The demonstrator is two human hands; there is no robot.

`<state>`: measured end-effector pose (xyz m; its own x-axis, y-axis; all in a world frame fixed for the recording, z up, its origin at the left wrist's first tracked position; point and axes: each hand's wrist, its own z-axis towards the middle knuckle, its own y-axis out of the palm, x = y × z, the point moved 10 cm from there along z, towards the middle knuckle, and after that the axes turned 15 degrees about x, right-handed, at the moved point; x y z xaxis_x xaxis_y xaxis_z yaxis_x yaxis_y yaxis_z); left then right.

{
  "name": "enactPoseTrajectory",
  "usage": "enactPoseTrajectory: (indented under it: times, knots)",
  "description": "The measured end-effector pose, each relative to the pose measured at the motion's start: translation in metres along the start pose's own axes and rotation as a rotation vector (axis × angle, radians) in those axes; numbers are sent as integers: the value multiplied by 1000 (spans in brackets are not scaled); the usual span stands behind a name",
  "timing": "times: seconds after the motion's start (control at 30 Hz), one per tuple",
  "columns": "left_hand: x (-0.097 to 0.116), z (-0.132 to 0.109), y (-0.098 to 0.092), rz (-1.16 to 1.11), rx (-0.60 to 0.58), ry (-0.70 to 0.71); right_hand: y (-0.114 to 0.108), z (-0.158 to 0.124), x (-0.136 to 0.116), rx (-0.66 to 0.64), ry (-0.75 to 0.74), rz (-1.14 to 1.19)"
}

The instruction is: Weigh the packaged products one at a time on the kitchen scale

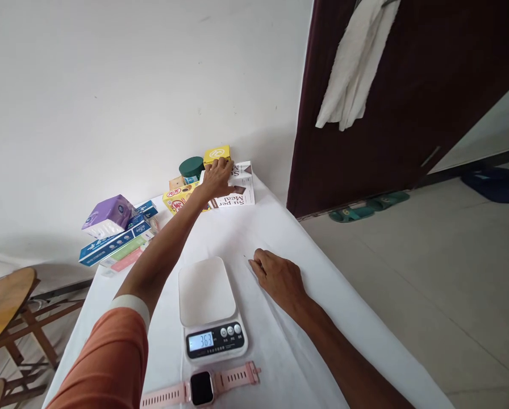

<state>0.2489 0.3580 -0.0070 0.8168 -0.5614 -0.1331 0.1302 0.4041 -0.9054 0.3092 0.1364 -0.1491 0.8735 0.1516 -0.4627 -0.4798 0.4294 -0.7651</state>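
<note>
My left hand [218,178] reaches to the far end of the table, its fingers and thumb around the white "Su-per Meal" box [243,184], just in front of a small yellow box [217,153]. Closer in, my right hand [278,275] rests on the white cloth with curled fingers; what its fingertips hold, if anything, is too small to tell. Left of it lies a white kitchen scale [207,291], its pan bare and its display reading 363. A pink-strapped watch [201,388] lies at the near edge of the scale.
Beside the white box stand a yellow patterned box [179,196] and a green-lidded jar [191,166]. A purple tissue pack [109,215] sits on blue boxes [116,243] at the left edge. Wooden stools [7,301] are left of the table; green slippers [351,213] lie on the floor.
</note>
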Motion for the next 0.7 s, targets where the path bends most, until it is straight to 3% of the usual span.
enactPoseTrajectory:
  times: [0.2,0.43,0.53,0.7]
  knots:
    - [6,-14,-24,-9,18,7,1,3,-3,-43,7,-48]
    - [16,-58,-95,-143,167,41,-7,3,-9,-88,21,-42]
    - [12,-93,-134,-156,182,9,-10,2,-11,-96,25,-37]
    - [22,-179,-191,-148,119,-47,-10,3,-13,-118,31,-50]
